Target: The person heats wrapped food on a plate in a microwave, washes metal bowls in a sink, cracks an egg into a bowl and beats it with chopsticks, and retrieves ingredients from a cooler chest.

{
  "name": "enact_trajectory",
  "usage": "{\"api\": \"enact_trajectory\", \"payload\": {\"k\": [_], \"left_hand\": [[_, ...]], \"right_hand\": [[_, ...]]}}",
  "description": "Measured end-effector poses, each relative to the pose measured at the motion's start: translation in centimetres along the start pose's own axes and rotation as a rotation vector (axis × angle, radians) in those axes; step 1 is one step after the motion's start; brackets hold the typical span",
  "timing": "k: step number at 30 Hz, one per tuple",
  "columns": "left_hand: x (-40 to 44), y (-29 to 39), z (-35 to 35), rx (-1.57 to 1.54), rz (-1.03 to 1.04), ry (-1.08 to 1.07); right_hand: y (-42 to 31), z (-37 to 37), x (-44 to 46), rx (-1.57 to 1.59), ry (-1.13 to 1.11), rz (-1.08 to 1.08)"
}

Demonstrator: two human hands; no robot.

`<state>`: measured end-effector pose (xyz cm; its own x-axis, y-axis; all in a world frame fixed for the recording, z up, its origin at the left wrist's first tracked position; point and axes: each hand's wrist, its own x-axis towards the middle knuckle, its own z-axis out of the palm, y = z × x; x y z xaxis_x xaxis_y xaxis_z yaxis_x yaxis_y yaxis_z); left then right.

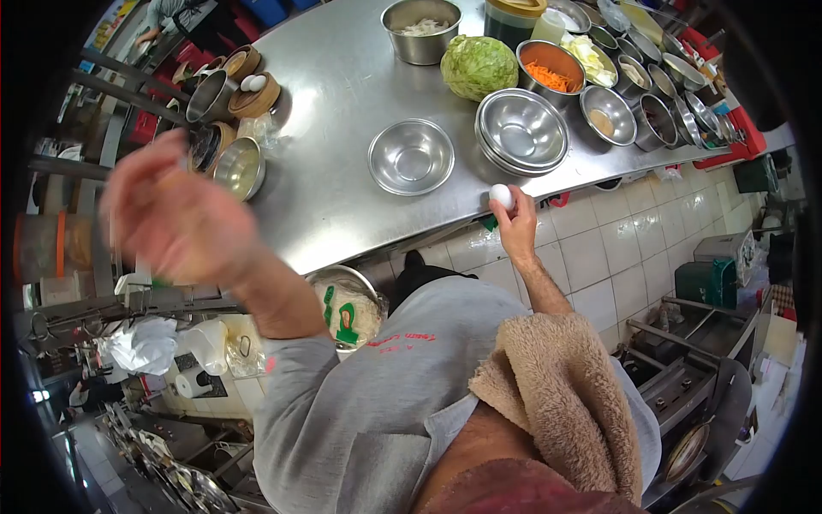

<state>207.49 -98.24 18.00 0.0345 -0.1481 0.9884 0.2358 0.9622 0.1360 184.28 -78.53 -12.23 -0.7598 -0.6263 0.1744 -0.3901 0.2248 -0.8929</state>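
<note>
Right hand (519, 226): grip closed, thumb and fingers round one egg (502, 198), at the front edge of the counter (330, 111). Can't tell if shell touches steel. Left hand (175, 218): raised, well left of the grip, motion-blurred; can't tell how open or whether it holds anything. Best hold is probably light, even pressure; a hard pinch could crack the shell. Safer over steel than past the edge. Single bowl (411, 161) ahead-left of the grip, bowl stack (524, 130) just ahead. Counter's smooth metal, so a loose egg could roll. Tiled floor (616, 244) below, right of the grip; cooking equipment (685, 377) behind-right.
</note>
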Motion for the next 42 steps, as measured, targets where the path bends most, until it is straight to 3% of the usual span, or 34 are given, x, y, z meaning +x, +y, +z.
{"api": "enact_trajectory", "payload": {"k": [1,3,4,7,9,13,25,27,29,30,35,37,42], "left_hand": [[2.4,1.3,-1.5,0.071,0.176,-0.059],[7.0,3.8,-6.0,0.071,0.367,-0.042],[8.6,5.4,-7.1,0.103,0.452,-0.079],[12.2,10.0,-9.0,0.166,0.614,-0.210],[13.5,12.3,-9.2,0.207,0.655,-0.289],[14.6,15.9,-8.8,0.279,0.680,-0.404],[13.9,19.9,-9.2,0.404,0.707,-0.533],[14.2,19.9,-9.2,0.434,0.701,-0.574],[14.3,19.8,-9.5,0.461,0.670,-0.607],[14.3,19.6,-9.5,0.473,0.654,-0.621],[14.8,19.0,-9.5,0.531,0.576,-0.697],[15.0,18.8,-9.7,0.546,0.562,-0.719],[15.7,18.4,-10.1,0.582,0.530,-0.752]], "right_hand": [[-0.2,0.0,0.2,-0.017,-0.009,0.003],[1.8,0.8,0.4,0.290,-0.023,0.028],[-0.6,-0.1,0.4,0.535,-0.098,0.171],[-4.7,-2.8,0.8,0.962,-0.166,0.265],[-5.4,-3.8,1.7,0.969,-0.176,0.228],[-3.3,-3.2,3.0,0.629,-0.372,0.238],[-1.4,1.6,4.6,0.461,-0.447,0.310],[-0.9,3.9,5.5,0.321,-0.350,0.321],[0.7,6.7,6.5,0.018,-0.212,0.071],[-2.5,6.5,6.2,-0.019,-0.163,0.045],[-2.9,10.6,8.6,-0.096,-0.043,-0.095],[-3.2,11.7,10.9,-0.023,-0.073,-0.015],[-1.4,12.5,11.6,-0.124,0.069,-0.211]]}}
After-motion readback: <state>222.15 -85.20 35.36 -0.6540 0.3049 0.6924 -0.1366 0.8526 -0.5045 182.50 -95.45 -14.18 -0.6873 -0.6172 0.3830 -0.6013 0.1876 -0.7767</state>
